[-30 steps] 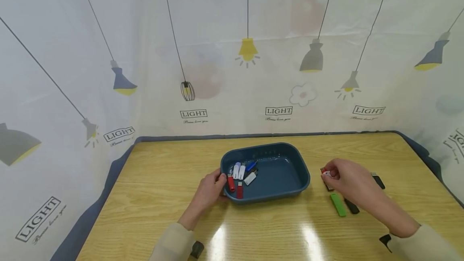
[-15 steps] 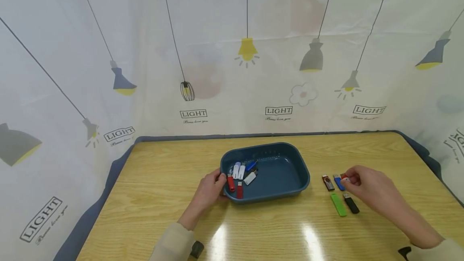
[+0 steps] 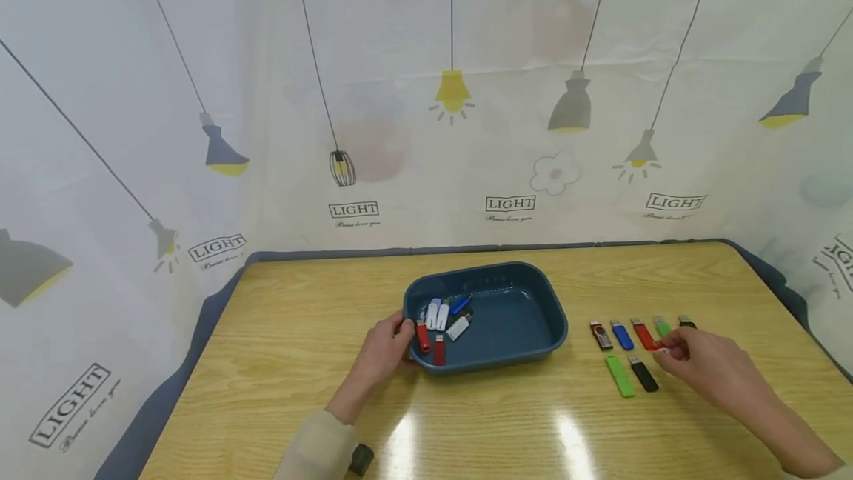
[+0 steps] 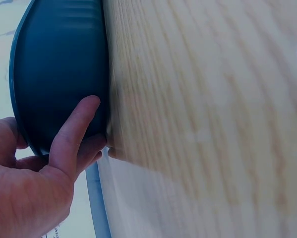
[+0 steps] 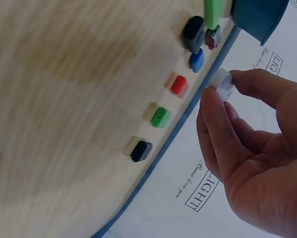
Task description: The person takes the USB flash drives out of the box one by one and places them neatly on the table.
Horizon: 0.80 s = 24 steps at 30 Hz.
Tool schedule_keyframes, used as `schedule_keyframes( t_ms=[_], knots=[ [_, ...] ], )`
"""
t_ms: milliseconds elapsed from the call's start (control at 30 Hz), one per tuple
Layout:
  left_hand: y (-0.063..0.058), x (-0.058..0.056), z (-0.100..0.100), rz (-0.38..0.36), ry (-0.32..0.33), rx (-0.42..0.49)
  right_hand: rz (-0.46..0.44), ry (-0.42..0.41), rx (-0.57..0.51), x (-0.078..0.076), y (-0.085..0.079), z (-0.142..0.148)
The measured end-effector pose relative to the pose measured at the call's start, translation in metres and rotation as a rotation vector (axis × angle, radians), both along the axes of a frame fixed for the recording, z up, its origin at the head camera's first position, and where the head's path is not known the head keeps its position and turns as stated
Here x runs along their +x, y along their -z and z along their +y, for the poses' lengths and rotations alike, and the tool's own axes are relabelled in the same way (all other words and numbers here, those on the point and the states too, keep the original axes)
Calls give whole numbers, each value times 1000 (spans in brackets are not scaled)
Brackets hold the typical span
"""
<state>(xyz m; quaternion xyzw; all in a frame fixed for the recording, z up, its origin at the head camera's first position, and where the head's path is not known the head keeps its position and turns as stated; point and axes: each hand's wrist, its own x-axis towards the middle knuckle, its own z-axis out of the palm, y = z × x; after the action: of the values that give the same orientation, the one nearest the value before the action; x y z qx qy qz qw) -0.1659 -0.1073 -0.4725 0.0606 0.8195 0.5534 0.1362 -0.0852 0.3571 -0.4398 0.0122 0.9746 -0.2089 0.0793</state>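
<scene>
My left hand [image 3: 383,350] holds the left end of a dark blue tray [image 3: 513,324], thumb at the rim, other fingers against its outer wall. Inside, several USB sticks lie bunched at the left, among them a red one [image 3: 423,336] and a white one [image 3: 458,327]. Between thumb and forefinger, my right hand [image 3: 713,361] pinches another USB stick [image 5: 219,79], whose white end shows in the right wrist view; most of it is hidden. This hand is just right of a black USB stick [image 3: 643,374] and in front of a green USB stick [image 3: 662,326].
Right of the tray, a back row holds a brown-and-silver stick [image 3: 601,335], a blue stick [image 3: 623,335], a red stick [image 3: 643,334] and a partly hidden black stick [image 3: 687,322]. A bright green stick [image 3: 620,376] lies in front. A lamp-printed curtain [image 3: 426,139] hangs behind the table.
My right hand has moved rightward and slightly nearer along the back row, still pinching the stick, uncovering the brown-and-silver, blue and red sticks. My left hand and the tray have stayed put.
</scene>
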Motion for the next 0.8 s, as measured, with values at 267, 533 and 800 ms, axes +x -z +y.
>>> schedule_keyframes(
  t_ms=[267,533,800],
  knots=[
    [-1,1,0,-9,-3,1,-47,15,12,1,14,7],
    [-2,2,0,-3,3,-7,-64,15,22,1,21,8],
    [-3,2,0,8,6,-7,-68,29,52,-1,25,4]
  ],
)
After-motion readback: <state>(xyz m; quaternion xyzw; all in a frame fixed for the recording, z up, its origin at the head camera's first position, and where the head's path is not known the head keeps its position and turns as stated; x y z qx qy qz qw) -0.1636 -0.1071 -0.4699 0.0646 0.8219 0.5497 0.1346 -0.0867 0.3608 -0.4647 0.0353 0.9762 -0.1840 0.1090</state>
